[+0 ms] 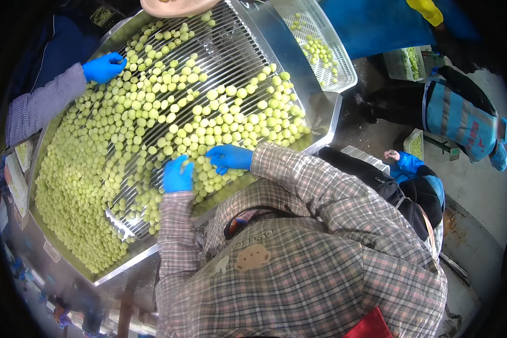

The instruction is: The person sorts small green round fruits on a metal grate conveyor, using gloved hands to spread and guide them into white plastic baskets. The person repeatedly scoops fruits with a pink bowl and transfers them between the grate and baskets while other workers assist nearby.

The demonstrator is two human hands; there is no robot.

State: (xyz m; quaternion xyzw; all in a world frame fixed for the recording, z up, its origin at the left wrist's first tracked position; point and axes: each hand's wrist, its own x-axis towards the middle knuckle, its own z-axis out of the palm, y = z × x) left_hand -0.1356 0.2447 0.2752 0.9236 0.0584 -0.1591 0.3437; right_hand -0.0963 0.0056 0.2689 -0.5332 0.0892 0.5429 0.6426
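Note:
Many round pale-green fruits [232, 122] lie on a sloping metal roller grate [232, 46] inside a steel-sided table. My left hand [178, 174], in a blue glove, is over the fruits near the table's close edge, its fingers curled and a little apart; I see nothing surely held in it. Just to its right, my right hand [230, 158], also in a blue glove, reaches in from the right with bent fingers touching or just above the fruits. Whether a fruit is under those fingers is hidden. The fruits lie densest at the left end of the table.
A co-worker's blue-gloved hand [104, 67] is over the table's far left side. Beyond the steel rim on the right stands a white perforated crate [346, 76] with some fruits. Further right are a person in a blue vest [460, 114], another seated person and filled crates [415, 143].

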